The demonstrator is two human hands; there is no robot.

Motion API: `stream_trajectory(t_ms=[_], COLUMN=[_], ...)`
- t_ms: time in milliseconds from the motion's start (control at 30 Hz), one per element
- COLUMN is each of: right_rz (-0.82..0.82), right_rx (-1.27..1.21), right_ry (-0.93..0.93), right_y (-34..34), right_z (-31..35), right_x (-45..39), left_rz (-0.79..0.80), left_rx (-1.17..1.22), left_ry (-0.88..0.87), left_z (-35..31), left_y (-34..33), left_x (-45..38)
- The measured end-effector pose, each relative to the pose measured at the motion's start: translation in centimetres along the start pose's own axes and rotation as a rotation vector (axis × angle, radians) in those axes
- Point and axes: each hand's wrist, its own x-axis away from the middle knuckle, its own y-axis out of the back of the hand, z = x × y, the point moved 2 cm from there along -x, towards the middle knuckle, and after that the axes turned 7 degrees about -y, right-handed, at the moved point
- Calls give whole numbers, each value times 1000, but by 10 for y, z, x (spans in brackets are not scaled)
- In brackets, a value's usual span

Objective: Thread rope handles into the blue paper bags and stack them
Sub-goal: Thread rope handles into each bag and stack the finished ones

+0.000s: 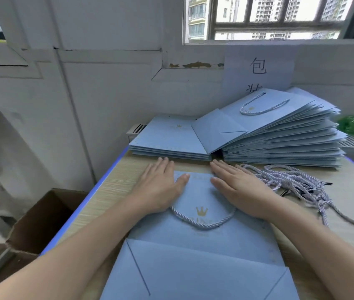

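Two hands are lying on one blue bag. Two bag piles are sitting behind. One rope bunch, too tangled to count, is lying beside.

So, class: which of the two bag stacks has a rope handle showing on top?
The right stack; the left stack shows no handle.

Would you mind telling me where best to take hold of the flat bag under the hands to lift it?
Probably pinch the bag at its far top edge, either side of the rope handle, coming from above. It lies flat on the table, and both hands, left and right, already rest there.
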Motion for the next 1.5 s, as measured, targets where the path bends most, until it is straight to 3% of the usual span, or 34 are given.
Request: stream_trajectory(t_ms=[100, 233, 467, 600, 800, 1000, 1267, 1367, 1433, 1500], right_rz=[-126, 103, -40, 31, -125, -303, -572, -521, -389, -143], right_rx=[-43, 168, -105, 50, 14, 140, 113, 273, 248, 224], right_ry=[73, 71, 18, -20, 7, 53, -212, -232, -40, 149], right_y=[5, -15, -2, -9, 5, 29, 120, 120, 97, 70], right_z=[9, 17, 1, -7, 0, 23, 6, 11, 26, 42], right_x=[3, 3, 3, 4, 12, 8, -58, -73, -71, -59], left_rz=[-117, 84, -20, 60, -95, -553, -704, -565, -436, -381], left_rx=[-4, -96, -8, 11, 269, -52, 21, -17, -30, -52], left_ry=[-96, -172, -145, -119, -122, -194, -184, -212, -204, -192], left_z=[-16, -24, -12, 3, 5, 10, 40, 35, 32, 34], left_y=[5, -13, -2, -2, 14, 42, 56, 45, 36, 30], left_x=[6, 9, 4, 6, -1, 6, 7, 3, 0, -6])
